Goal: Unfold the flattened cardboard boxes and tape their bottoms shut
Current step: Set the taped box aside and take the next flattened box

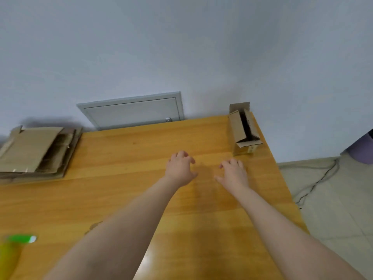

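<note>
A stack of flattened cardboard boxes (34, 152) lies at the far left of the wooden table (131, 158). One unfolded box (243, 130) stands at the table's far right corner with its top flaps loose. My left hand (180, 168) and my right hand (234, 172) hover side by side over the middle of the table, palms down, fingers loosely curled, holding nothing. The right hand is just short of the standing box and does not touch it.
A green and yellow object (14, 245), blurred, sits at the table's near left edge. A grey wall panel (133, 111) is behind the table. Cables (319, 178) trail on the tiled floor to the right. A purple object (363, 150) is at the right edge.
</note>
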